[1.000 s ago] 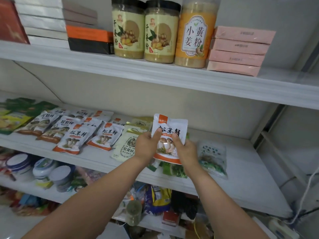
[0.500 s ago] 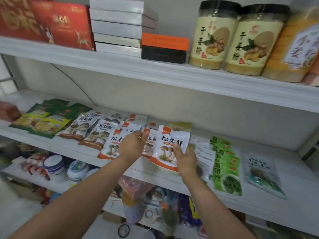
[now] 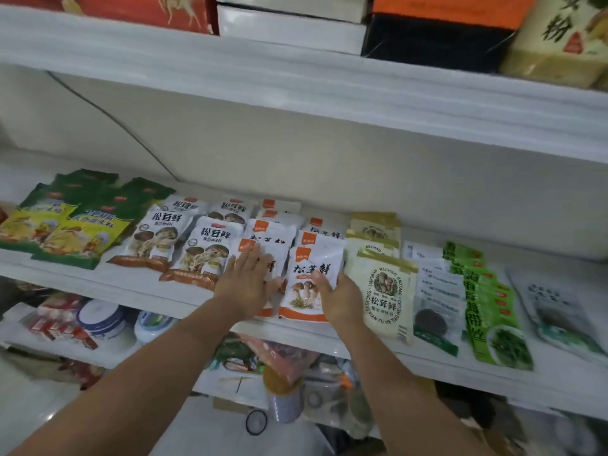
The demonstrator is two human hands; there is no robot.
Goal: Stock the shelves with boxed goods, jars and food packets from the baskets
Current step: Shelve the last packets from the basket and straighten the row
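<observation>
A white mushroom packet (image 3: 307, 284) with an orange tag lies flat at the front of the middle shelf (image 3: 138, 292). My right hand (image 3: 339, 296) grips its right edge, thumb on the front. My left hand (image 3: 245, 284) lies flat with straight fingers on the neighbouring white mushroom packet (image 3: 270, 258) to the left. More white mushroom packets (image 3: 200, 248) are laid in overlapping rows behind and to the left.
Green-yellow packets (image 3: 65, 225) lie at the shelf's left, cream mushroom packets (image 3: 383, 287) and green seaweed packets (image 3: 490, 311) to the right. Boxes (image 3: 289, 31) and a jar (image 3: 559, 37) stand on the upper shelf. Tins and bags crowd the lower shelf (image 3: 98, 320).
The held packet has gone from upright in both hands to lying flat on the shelf. My left hand let go and now presses the packet beside it.
</observation>
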